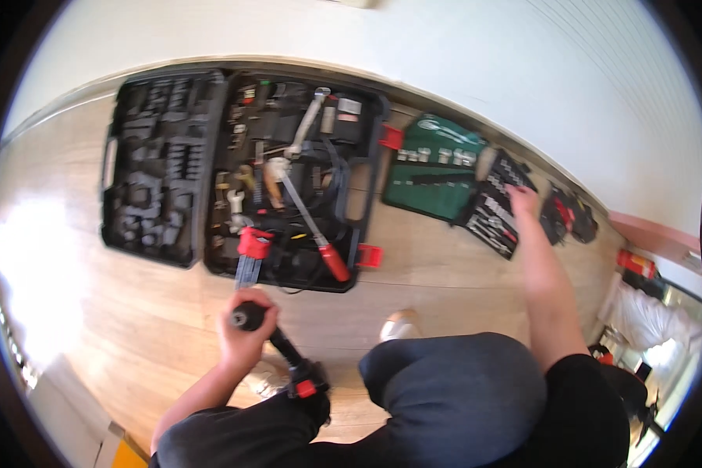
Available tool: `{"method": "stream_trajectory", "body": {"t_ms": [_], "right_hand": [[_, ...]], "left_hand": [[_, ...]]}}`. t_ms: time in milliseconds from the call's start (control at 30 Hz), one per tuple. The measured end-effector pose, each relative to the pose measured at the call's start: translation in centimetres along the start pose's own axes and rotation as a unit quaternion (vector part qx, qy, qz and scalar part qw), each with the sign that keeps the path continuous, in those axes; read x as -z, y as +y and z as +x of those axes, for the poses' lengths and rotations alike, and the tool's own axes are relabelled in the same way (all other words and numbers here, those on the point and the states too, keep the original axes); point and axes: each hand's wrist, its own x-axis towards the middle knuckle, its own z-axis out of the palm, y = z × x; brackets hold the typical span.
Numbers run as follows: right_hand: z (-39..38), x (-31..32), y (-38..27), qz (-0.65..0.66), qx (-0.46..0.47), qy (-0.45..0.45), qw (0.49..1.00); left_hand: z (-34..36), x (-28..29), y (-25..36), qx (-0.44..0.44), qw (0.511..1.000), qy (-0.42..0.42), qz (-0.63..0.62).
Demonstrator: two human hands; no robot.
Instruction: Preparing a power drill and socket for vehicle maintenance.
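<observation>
Being held upright in the left hand (236, 347), whose fingers are wrapped around its body, is a black pistol-shaped power drill (285, 348) with a red-marked base; its chuck is turned toward the camera, and its base is seen just above the left knee. The right hand (525, 201) is stretched out over the black fabric tool roll (487, 186) filled with silvery pieces; whether its fingers are closed on anything cannot be told. Beside the roll a dark green fabric tool pouch (425, 201) is spread, and on its other side a black-and-red bundle (567, 216) is placed near the white wall (476, 66). The left part of the wooden floor (437, 292) is taken up by an open black plastic tool case (377, 129). Its right half is crowded: a long silver wrench (310, 118) and a red-handled tool with a silver shaft (335, 263) are laid across the other contents, and its front edge is overlapped by a red-topped, translucent object (255, 243).
</observation>
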Motion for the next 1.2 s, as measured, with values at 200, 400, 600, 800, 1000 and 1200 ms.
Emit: {"method": "stream_trajectory", "body": {"t_ms": [200, 400, 600, 800, 1000, 1200], "right_hand": [[-10.5, -0.2, -11.9, 0.341, -0.043, -0.287, 0.894], [-29.0, 0.0, -30.3, 0.329, 0.014, -0.661, 0.674], [-33.3, -8.9, -38.4, 0.183, 0.264, -0.621, 0.715], [-34.2, -5.8, -37.4, 0.113, 0.496, -0.379, 0.773], [-32.7, 6.0, -22.4, -0.155, 0.479, -0.44, 0.743], [-26.8, 13.1, -2.2, -0.244, 0.342, -0.501, 0.757]], "left_hand": [[-0.3, 0.6, 0.3, -0.05, 0.999, -0.011, -0.01], [-1.3, 2.1, 0.3, -0.046, 0.999, 0.001, -0.006], [-2.4, 3.6, 0.3, -0.04, 0.999, 0.005, -0.037], [-2.4, 3.9, -0.1, -0.044, 0.998, 0.016, -0.036], [0.9, 1.8, 4.3, -0.045, 0.989, -0.085, -0.108], [3.5, -2.1, 9.1, -0.129, 0.977, -0.168, -0.005]]}}
